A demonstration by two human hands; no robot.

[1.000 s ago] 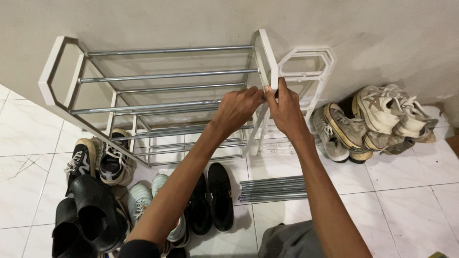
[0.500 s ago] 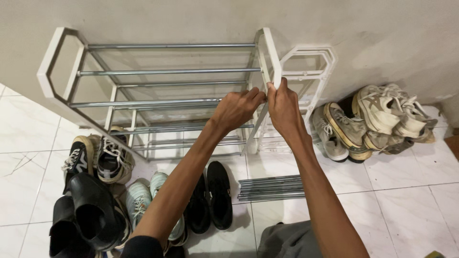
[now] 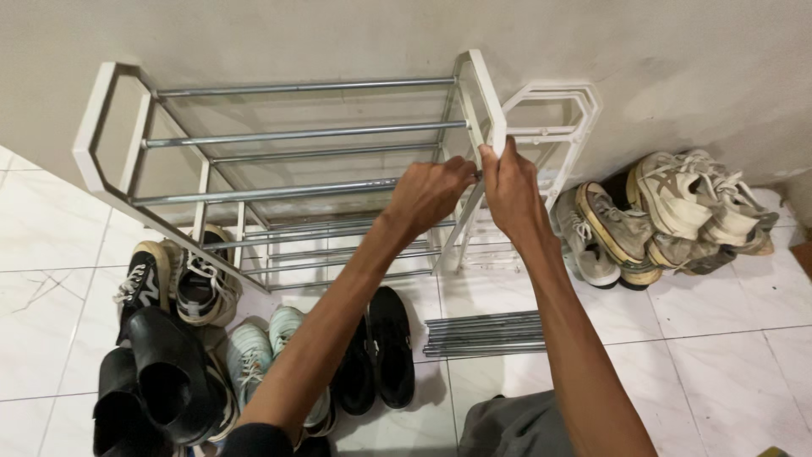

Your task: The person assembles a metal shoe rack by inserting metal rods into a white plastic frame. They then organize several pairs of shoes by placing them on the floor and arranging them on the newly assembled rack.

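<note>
Here the shoe rack (image 3: 288,161) stands against the wall with its shelves bare of shoes; only a white trainer (image 3: 199,283) and a black-and-white one (image 3: 142,283) sit on the floor by its lower rails, to the left of and below the left hand (image 3: 430,193). The rack's long axis runs left to right along the wall, its metal rods (image 3: 304,133) lying parallel and level, each ending in a white side frame (image 3: 484,93) just above the hands. The front top rod (image 3: 262,192) points straight at the left hand, which is closed around its right end, knuckles up. The right hand (image 3: 510,184) is pinched on the front edge of that white side frame, fingers wrapped over the plastic, thumb side touching the left hand. So the two hands are pressed together at the corner where rod meets frame. A spare white frame piece (image 3: 554,118) leans on the wall just right of the right hand. A bundle of loose rods (image 3: 484,334) lies on the tiles below the hands, between the forearms. Black shoes (image 3: 376,347) and pale green trainers (image 3: 254,355) lie under the left forearm; black slip-ons (image 3: 161,385) sit farther left. A heap of worn beige trainers (image 3: 668,216) is piled well to the right of the right hand.
</note>
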